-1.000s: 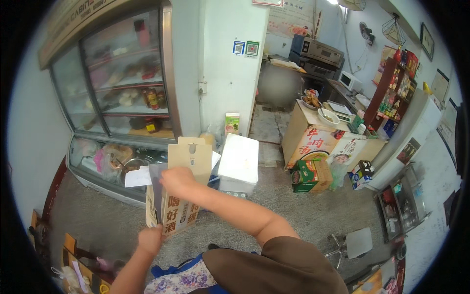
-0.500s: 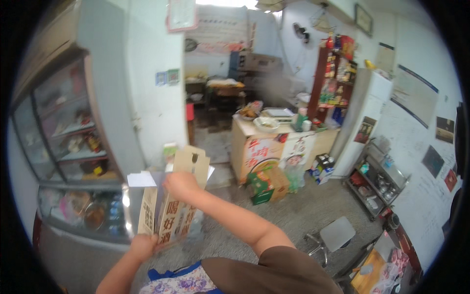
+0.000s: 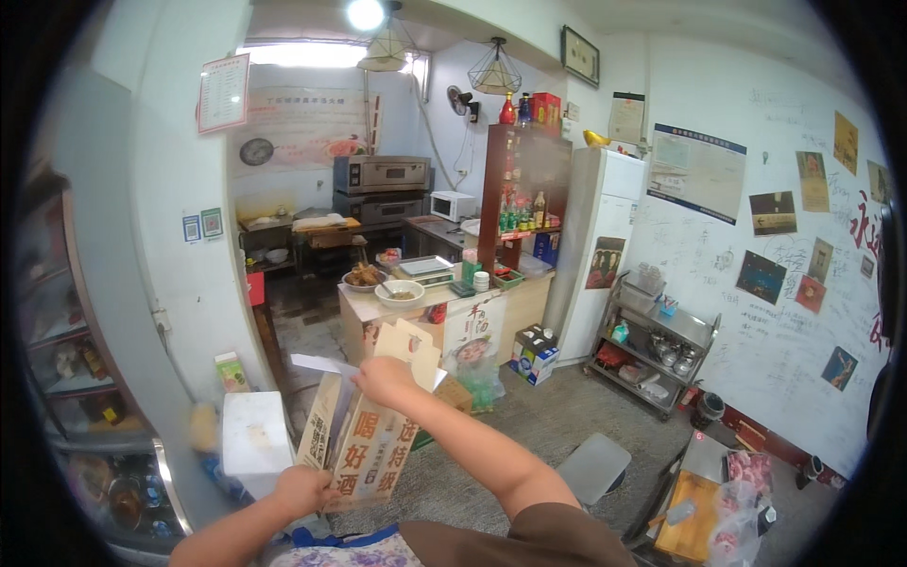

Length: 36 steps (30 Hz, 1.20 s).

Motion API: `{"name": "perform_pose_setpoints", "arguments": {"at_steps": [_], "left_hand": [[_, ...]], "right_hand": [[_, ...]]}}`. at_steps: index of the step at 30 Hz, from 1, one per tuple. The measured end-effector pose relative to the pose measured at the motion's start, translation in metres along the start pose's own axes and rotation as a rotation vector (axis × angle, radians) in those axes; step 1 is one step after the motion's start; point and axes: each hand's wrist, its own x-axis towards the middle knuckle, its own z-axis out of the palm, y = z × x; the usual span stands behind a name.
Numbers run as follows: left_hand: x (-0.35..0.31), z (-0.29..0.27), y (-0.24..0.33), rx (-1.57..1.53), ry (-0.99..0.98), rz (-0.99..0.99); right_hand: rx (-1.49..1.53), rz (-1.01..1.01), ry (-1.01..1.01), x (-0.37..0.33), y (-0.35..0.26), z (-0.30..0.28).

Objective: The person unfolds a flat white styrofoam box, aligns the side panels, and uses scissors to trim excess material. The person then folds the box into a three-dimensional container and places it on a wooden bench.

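Both my hands are on a beige cardboard box (image 3: 370, 449) with large brown and orange lettering, held tilted in front of my body. My left hand (image 3: 304, 491) grips its lower left edge, with the fingers curled round it. At the top opening my right hand (image 3: 385, 380) is closed on the upper edge; its fingertips are partly hidden. A tan top flap (image 3: 412, 342) with a cut-out stands up behind my right hand. A white flap (image 3: 321, 364) sticks out to the left. The inside of the box is mostly hidden.
A white foam box (image 3: 257, 439) stands just left of the cardboard box. Ahead is a counter (image 3: 373, 317) with bowls and a scale. A grey stool (image 3: 593, 468), a metal cart (image 3: 652, 345) and a table with a cutting board (image 3: 688, 515) are on the right. Glass-fronted cabinet (image 3: 85, 350) at far left.
The view has turned to the right and risen, so the counter and room shift left. Both hands keep hold of the box; the white foam box now shows clearly beside it.
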Motion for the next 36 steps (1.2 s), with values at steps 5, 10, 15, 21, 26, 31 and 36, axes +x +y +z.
{"name": "perform_pose_setpoints", "arguments": {"at_steps": [5,10,15,21,26,31,36], "left_hand": [[0.028,-0.004,-0.002,0.168,-0.052,0.149],[0.063,-0.005,-0.032,0.372,-0.167,0.098],[0.071,-0.041,-0.03,0.305,-0.09,0.291],[0.067,-0.043,0.005,0.154,-0.131,0.551],[0.049,-0.065,0.06,-0.089,-0.242,0.62],[0.034,-0.05,0.045,-0.314,-0.365,0.565],[0.027,-0.047,0.041,-0.341,-0.46,0.466]], "right_hand": [[-0.071,0.089,-0.032,-0.018,0.02,-0.011],[-0.145,0.122,0.018,-0.027,0.009,-0.043],[-0.164,0.175,0.076,-0.029,0.021,-0.085],[-0.227,0.211,0.014,-0.011,0.026,-0.096],[-0.215,0.257,-0.074,-0.017,0.066,-0.056],[-0.399,-0.115,0.039,-0.051,0.068,0.038],[-0.05,-0.488,-0.23,-0.072,0.035,0.086]]}}
